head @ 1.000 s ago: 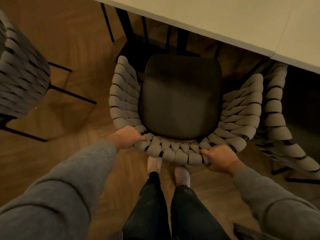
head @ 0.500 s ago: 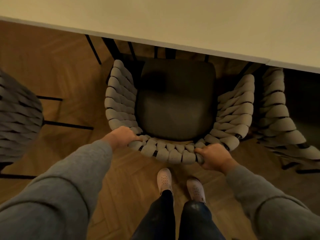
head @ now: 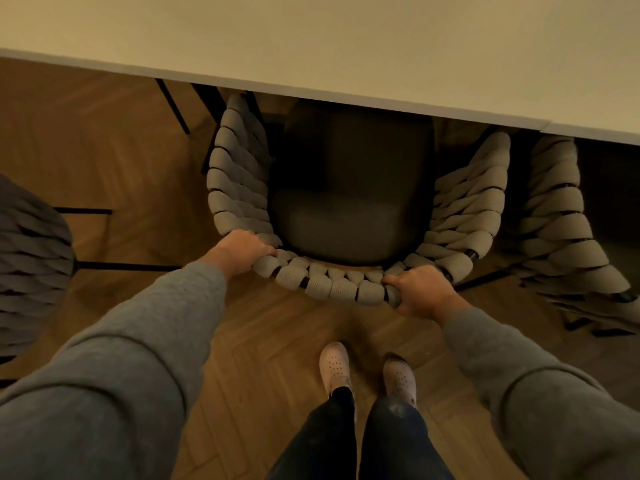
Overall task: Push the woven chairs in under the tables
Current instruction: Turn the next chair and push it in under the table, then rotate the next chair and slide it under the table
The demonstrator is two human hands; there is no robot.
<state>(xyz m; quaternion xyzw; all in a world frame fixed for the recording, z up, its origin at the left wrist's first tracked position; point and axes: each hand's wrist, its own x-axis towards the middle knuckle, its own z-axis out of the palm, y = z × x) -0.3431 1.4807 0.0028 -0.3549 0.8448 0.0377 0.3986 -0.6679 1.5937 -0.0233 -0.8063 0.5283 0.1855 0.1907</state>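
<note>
I count three woven chairs and two hands. The dark chair (head: pixel 31 265) on the left stands out on the floor (head: pixel 121 150), well apart from the worktop (head: pixel 346 46), not yet pushed in. The left hand (head: pixel 242 252) grips the back rim of the middle chair (head: pixel 235 188), whose seat front sits just under the worktop edge. The right hand (head: pixel 420 292) grips that rim too. The right chair (head: pixel 561 216) looks tucked in. I'd say one is done, one partway, one left.
</note>
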